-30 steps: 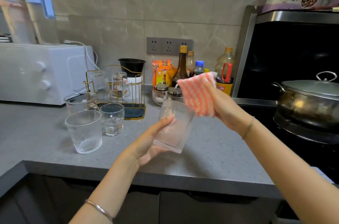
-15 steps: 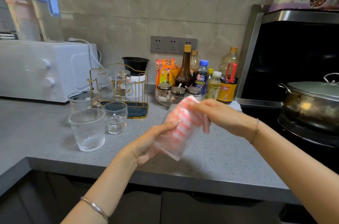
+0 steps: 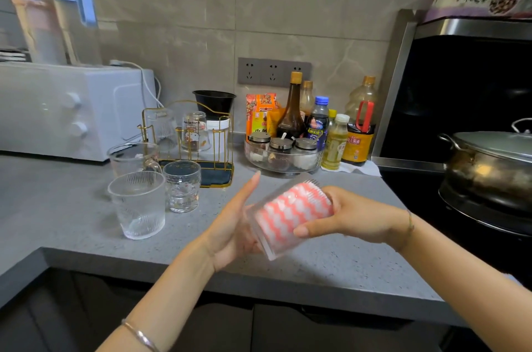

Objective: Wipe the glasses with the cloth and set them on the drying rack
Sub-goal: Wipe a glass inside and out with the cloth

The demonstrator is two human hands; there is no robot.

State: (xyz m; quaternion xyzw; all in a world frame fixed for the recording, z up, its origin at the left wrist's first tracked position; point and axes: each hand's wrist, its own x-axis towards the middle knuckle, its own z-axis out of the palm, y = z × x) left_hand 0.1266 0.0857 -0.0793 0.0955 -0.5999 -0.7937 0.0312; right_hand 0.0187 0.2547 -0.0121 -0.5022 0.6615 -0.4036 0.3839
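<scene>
My left hand (image 3: pixel 230 225) holds a clear ribbed glass (image 3: pixel 269 248) tilted on its side above the grey counter (image 3: pixel 72 222). A pink-and-white cloth (image 3: pixel 290 212) is stuffed inside the glass. My right hand (image 3: pixel 348 215) grips the glass at its mouth, fingers inside with the cloth and thumb along the outside. Three more glasses stand at the left: a ribbed tumbler (image 3: pixel 138 204), a small patterned glass (image 3: pixel 182 186) and a handled mug (image 3: pixel 134 157). Behind them the gold wire drying rack (image 3: pixel 198 144) carries two upturned glasses.
A white oven (image 3: pixel 66 109) stands at the back left with jugs on top. A glass tray of spice jars (image 3: pixel 283 154) and several sauce bottles (image 3: pixel 293 109) line the wall. At the right a lidded metal pot (image 3: pixel 489 167) sits on the black stove.
The right hand brought the cloth down from above the glass and pushed it inside. The glass has tipped further onto its side in the left hand.
</scene>
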